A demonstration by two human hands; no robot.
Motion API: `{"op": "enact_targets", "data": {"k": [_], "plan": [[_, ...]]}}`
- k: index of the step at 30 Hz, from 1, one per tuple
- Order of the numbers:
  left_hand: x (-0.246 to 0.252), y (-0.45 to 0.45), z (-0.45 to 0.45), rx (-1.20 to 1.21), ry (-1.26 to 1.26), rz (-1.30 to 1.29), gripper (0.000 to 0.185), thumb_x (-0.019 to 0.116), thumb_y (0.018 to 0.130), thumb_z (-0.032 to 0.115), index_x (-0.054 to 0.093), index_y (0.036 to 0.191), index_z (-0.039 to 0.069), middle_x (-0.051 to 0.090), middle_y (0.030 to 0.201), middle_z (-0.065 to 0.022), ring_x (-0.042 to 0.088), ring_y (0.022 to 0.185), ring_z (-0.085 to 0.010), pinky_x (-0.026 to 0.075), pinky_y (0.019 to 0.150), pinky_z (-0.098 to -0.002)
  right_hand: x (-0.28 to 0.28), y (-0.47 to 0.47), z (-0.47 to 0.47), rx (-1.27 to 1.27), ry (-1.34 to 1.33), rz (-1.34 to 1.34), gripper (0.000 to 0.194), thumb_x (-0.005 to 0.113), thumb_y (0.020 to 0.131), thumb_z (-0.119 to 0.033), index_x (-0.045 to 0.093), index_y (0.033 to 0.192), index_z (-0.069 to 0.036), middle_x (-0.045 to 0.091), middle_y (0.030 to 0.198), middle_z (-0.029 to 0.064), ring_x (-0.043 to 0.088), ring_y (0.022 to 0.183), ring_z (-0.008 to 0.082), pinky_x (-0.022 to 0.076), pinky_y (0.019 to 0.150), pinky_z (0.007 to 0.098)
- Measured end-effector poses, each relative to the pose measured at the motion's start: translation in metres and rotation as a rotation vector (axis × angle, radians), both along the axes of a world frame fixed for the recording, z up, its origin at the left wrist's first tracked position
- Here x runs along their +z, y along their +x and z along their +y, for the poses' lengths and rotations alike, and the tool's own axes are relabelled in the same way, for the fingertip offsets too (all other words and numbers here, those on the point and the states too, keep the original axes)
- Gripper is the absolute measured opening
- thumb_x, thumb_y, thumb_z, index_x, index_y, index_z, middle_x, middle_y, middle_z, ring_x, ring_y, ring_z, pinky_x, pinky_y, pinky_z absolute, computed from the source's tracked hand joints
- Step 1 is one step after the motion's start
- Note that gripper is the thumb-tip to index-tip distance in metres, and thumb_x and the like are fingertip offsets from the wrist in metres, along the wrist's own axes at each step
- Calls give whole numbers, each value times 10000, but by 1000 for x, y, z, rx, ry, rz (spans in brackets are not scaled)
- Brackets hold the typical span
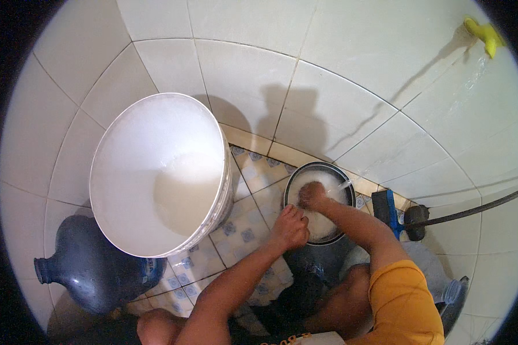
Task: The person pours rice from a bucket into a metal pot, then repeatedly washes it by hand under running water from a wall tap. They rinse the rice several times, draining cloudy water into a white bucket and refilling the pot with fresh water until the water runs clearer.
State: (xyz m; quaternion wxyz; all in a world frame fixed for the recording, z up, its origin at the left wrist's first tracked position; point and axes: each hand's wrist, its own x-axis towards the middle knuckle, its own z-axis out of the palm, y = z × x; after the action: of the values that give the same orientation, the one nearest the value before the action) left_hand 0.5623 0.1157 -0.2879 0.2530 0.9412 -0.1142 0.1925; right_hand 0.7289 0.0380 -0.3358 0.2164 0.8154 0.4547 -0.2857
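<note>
A round dark-rimmed basin (pixel 352 194) stands on the tiled floor by the wall, holding whitish liquid that looks foamy. My right hand (pixel 312 195) is dipped in it, partly hidden by the liquid, so whether it grips anything is unclear. At the basin's near left edge, my left hand (pixel 291 227) has its fingers curled over the rim. Water (pixel 475 79) streams down from a yellow tap (pixel 485 35) at the upper right, and a splash shows at the basin's right side.
A large white bucket (pixel 121 168) of cloudy whitish liquid stands on the left. Beside it lies a bluish water jug (pixel 99 267). Right of the basin are a blue-handled brush or squeegee (pixel 388 209) and a dark hose (pixel 475 209). A clear jug (pixel 451 290) sits at the lower right.
</note>
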Motion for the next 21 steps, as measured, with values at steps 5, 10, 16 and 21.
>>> {"op": "enact_targets", "data": {"k": [5, 10, 16, 21], "plan": [[13, 24, -20, -46, -9, -15, 213, 623, 626, 229, 666, 695, 32, 586, 734, -136, 565, 809, -286, 420, 866, -409, -53, 81, -114, 44, 15, -37, 578, 403, 922, -521, 615, 1168, -43, 627, 1104, 264, 622, 1006, 422, 455, 933, 505], [-5, 2, -3, -7, 25, 112, 212, 616, 640, 232, 673, 705, 39, 599, 776, -148, 568, 824, -290, 421, 866, -426, -42, -13, -84, -103, 158, 146, 614, 481, 884, -483, 528, 1274, -11, 584, 1141, 305, 574, 1046, 477, 417, 973, 541], [8, 17, -17, -27, -29, -6, 238, 627, 638, 246, 675, 765, 50, 600, 841, -157, 580, 884, -304, 404, 928, -460, -67, -33, -89, 67, 184, 11, 413, 542, 863, -368, 621, 1156, -88, 587, 1190, 237, 480, 1164, 461, 380, 945, 629], [-1, 0, -3, 1, 28, 134, 242, 626, 635, 249, 666, 760, 45, 599, 823, -160, 584, 870, -317, 399, 953, -461, -30, -29, -13, 205, 41, -77, 334, 586, 823, -379, 714, 982, -115, 662, 1060, 176, 571, 1106, 365, 373, 903, 658]]}}
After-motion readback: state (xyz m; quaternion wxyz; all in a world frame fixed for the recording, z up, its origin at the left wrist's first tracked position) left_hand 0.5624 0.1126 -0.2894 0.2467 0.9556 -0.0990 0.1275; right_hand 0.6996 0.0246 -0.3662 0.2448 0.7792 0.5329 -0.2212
